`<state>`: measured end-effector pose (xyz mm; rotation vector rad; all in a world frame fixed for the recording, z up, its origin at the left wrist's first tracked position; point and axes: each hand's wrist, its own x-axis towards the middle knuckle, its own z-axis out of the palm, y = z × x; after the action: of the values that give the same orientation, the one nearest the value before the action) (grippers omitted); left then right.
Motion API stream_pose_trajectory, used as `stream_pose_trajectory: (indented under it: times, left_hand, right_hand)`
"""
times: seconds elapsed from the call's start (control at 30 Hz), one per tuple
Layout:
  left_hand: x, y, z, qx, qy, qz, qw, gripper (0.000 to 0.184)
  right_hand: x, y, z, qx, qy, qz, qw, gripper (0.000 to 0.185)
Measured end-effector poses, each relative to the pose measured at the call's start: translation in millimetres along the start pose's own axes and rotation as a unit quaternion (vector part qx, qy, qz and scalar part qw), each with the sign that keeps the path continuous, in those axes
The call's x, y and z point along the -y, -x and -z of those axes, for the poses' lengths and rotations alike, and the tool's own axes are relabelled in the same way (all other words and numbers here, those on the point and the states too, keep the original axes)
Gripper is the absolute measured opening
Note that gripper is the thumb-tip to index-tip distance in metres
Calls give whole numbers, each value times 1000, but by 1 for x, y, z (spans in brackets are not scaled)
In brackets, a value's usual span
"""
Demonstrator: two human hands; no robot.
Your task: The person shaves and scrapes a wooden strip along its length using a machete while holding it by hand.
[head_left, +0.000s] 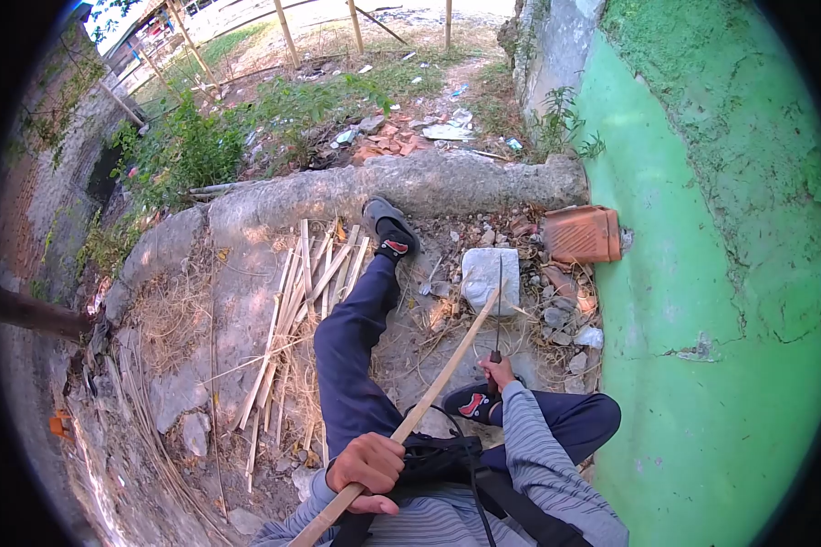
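Observation:
My left hand (369,472) is closed around a long bamboo strip (438,387) near my lap. The strip slants up and away to the right, its far end above a whitish stone block (483,273). In my right hand (497,372), closed on its dark handle, is a knife (498,319) with a narrow blade pointing away from me. The blade is seen nearly edge-on and lies close to the strip's far end; I cannot tell whether they touch. Left of my outstretched leg is a loose pile of split bamboo strips (287,305).
A green wall (702,401) rises along the right. Near it lie an orange roof tile (582,234) and rubble. A low concrete ledge (337,191) crosses ahead, with leafy plants (187,137) and litter beyond. My shoe (390,228) rests by the ledge.

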<state>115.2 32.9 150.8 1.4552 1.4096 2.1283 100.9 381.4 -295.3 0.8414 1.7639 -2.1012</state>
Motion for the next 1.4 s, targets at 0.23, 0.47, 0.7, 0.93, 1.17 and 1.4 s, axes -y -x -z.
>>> stream_pose_trajectory:
  times: [0.23,0.47,0.7,0.93,1.17,1.4]
  left_hand:
    - [1,0,-2,-3,-9,-2,1000,59]
    - [1,-5,-13,-12,-22,-17,1000,54]
    - [3,-1,-24,-167,-12,-51,985,55]
    - [10,-13,0,-291,-30,-87,952,62]
    - [14,-7,8,-334,2,-91,938,61]
    - [11,-7,-9,-315,-23,-97,944,59]
  right_hand:
    - [-3,4,12,-82,65,-4,994,24]
    - [7,17,8,-111,126,11,986,31]
    - [-20,0,20,-186,272,112,938,31]
    - [9,14,13,-216,350,114,905,45]
    - [24,30,5,-239,374,120,888,48]
    - [26,44,8,-198,355,63,911,57]
